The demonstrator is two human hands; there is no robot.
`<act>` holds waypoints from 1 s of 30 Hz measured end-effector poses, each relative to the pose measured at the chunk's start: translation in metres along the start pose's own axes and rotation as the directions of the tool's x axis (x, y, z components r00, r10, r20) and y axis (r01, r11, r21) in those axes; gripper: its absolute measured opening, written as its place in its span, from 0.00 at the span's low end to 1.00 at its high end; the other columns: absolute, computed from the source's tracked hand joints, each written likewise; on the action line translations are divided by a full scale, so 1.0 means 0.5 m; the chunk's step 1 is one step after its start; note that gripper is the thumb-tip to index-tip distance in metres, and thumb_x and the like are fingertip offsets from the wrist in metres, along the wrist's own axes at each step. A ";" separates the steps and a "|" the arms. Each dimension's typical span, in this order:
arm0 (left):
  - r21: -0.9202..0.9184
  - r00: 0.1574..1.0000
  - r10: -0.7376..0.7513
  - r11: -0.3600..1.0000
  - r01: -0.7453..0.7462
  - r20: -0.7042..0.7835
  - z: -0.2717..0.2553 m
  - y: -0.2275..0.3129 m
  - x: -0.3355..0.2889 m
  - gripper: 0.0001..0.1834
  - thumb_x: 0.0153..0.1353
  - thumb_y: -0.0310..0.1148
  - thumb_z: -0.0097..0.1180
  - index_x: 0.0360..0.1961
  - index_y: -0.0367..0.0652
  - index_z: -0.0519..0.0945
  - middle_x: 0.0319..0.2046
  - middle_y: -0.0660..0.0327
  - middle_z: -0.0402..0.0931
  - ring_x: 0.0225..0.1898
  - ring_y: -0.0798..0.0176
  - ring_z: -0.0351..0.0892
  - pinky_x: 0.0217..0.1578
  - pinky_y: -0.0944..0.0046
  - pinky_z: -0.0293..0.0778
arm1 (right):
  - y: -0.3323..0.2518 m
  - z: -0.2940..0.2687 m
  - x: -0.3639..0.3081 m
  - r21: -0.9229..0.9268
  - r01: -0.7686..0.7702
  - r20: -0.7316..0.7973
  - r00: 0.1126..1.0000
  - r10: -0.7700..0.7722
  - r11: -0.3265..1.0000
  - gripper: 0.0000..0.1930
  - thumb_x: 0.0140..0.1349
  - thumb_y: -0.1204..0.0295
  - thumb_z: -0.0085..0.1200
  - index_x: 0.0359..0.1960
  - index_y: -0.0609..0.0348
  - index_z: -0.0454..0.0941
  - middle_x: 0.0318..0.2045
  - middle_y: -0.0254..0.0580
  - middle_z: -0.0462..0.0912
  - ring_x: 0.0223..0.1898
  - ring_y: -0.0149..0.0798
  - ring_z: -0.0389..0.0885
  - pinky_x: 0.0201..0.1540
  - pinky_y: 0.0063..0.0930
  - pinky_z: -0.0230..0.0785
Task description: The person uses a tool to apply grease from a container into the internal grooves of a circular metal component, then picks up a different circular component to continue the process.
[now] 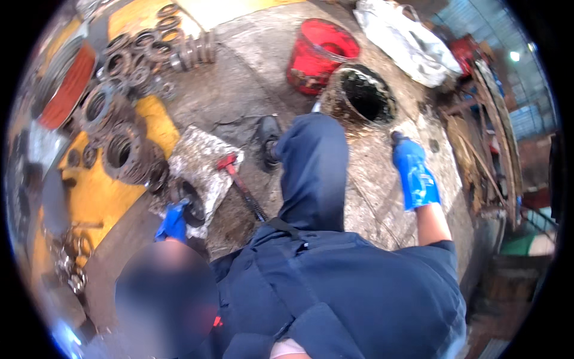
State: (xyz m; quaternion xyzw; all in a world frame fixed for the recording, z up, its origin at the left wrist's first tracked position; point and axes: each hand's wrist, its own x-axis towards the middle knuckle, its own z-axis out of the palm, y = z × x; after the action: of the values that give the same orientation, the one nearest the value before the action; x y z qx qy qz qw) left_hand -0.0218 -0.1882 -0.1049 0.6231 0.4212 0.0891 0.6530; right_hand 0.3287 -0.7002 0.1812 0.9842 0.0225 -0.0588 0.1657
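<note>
My left hand (171, 222), in a blue glove, grips the edge of a dark round metal part (192, 204) that stands tilted over a stained whitish sheet (197, 149). Beside it, a hammer (240, 188) with a red head and dark handle lies partly on that sheet. My right hand (415, 176), also gloved in blue, reaches out to the right with its fingers closed. A small dark thing shows at its fingertips, too unclear to name. Just beyond stands a grimy, tilted drum (339, 99) with a black inside, its mouth close to my right hand.
A red bucket (304, 69) stands behind the drum, with a white sack (406, 42) to its right. Greasy flanged metal housings (134, 152) and several bearing rings (143, 40) crowd the left, partly on yellow sheeting (98, 200). Wooden planks (496, 128) lean at the far right.
</note>
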 end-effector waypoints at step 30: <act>0.991 0.743 0.662 0.134 0.015 -0.101 -0.189 0.714 0.195 0.28 0.50 0.48 0.67 0.48 0.42 0.83 0.44 0.45 0.83 0.47 0.41 0.82 0.50 0.47 0.77 | -0.640 -0.233 0.030 0.829 -0.268 -0.147 0.743 -0.652 -0.492 0.19 0.71 0.69 0.55 0.61 0.62 0.75 0.43 0.36 0.85 0.39 0.26 0.81 0.43 0.23 0.74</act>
State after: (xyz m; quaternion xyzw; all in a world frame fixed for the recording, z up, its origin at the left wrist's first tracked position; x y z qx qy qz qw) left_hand 0.1230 0.0182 0.1821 0.9120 0.3858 0.1245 -0.0621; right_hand 0.3359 -0.3596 0.1851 0.5318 0.1392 -0.3531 -0.7570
